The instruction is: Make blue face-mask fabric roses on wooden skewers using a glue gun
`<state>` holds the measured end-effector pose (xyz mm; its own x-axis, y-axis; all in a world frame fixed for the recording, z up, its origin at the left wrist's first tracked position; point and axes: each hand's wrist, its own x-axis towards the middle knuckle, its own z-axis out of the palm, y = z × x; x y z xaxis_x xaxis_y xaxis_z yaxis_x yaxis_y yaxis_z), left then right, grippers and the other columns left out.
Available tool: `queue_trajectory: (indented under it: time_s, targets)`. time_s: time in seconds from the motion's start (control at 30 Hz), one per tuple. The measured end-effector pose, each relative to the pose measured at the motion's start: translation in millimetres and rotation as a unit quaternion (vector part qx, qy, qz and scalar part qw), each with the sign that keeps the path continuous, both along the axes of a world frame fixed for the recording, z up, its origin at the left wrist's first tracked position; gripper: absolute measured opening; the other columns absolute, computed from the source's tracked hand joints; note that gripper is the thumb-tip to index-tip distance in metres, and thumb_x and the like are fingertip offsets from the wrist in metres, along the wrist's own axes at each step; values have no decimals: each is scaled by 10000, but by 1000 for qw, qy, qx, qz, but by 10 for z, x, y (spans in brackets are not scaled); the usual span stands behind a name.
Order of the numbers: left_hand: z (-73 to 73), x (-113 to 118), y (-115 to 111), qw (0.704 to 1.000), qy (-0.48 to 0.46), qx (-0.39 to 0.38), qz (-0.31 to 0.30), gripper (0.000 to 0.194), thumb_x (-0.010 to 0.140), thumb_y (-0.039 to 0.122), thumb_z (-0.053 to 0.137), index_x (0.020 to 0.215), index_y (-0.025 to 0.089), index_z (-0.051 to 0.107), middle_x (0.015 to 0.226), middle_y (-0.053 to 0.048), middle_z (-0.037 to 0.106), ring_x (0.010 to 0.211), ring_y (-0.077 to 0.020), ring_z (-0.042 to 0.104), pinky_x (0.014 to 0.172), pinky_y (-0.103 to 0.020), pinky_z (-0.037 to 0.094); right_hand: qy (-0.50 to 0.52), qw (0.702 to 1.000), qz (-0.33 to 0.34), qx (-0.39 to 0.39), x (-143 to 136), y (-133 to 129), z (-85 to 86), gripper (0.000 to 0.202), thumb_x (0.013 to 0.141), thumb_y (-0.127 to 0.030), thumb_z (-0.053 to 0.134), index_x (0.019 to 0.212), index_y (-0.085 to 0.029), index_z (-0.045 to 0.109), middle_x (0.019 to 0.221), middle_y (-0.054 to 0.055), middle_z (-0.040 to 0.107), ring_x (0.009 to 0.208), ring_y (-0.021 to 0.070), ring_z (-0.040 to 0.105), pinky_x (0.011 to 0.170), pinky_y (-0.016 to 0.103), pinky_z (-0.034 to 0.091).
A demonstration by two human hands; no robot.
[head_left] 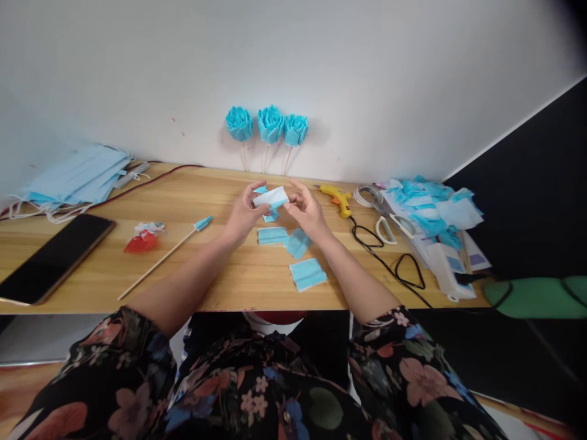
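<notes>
Between my two hands, just above the table, I hold a small piece of mask fabric, white on most of the side facing me with blue at its lower edge. My left hand pinches its left end, and my right hand grips its right end between thumb and fingers. Below lie several cut blue fabric pieces, among them a pleated rectangle near the front edge and another rectangle nearer my hands. To the left a thin wooden stick rests with a blue wrapped tip.
Three blue fabric flowers on sticks lean against the wall. A yellow glue gun, scissors and a heap of blue scraps lie right. Left are stacked masks, a phone and a red packet.
</notes>
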<state>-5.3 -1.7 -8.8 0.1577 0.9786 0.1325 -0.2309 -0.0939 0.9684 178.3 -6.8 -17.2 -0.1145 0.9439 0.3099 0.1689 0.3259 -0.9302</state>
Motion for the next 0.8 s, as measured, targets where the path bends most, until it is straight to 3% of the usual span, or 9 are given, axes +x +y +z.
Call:
queue_trajectory:
  time_s: [0.13,0.33,0.5,0.67,0.8]
  targets:
    - [-21,3,0,1000,16,9,3,622,669,118,723,1272,208,599,971,-19,634,762,-135,605,775,-302,517,0,999,42,-6,21,21,-5,709,850,-431,691,1483,-273,414,1179,65,746,1099,238,706,940,390,579]
    - [-35,20,-37,998,51,34,0,645,671,63,729,1280,254,636,907,-11,633,852,-188,632,824,-313,506,-29,998,53,-28,33,15,-9,700,799,-375,717,1449,-235,499,1061,46,746,971,223,713,879,368,592]
    - [52,6,-61,1000,6,24,-3,781,708,57,731,1424,282,515,1036,-40,659,950,-199,658,847,-304,521,-28,997,65,-42,23,-15,32,606,783,-325,704,1373,-245,590,1203,52,740,1021,219,708,910,368,580]
    - [77,-50,-16,999,-47,13,18,868,754,137,752,1513,338,381,1143,-44,669,896,-160,654,841,-304,531,15,997,61,-41,-3,-18,51,543,751,-340,720,1278,-227,651,1243,46,732,1099,221,690,982,361,553]
    - [33,-31,8,996,-79,-30,-17,652,756,263,795,1361,263,550,1009,-18,671,785,-126,632,771,-293,515,63,997,18,-34,-11,-31,79,524,751,-364,728,1252,-230,650,1220,45,736,1097,223,679,1004,376,541]
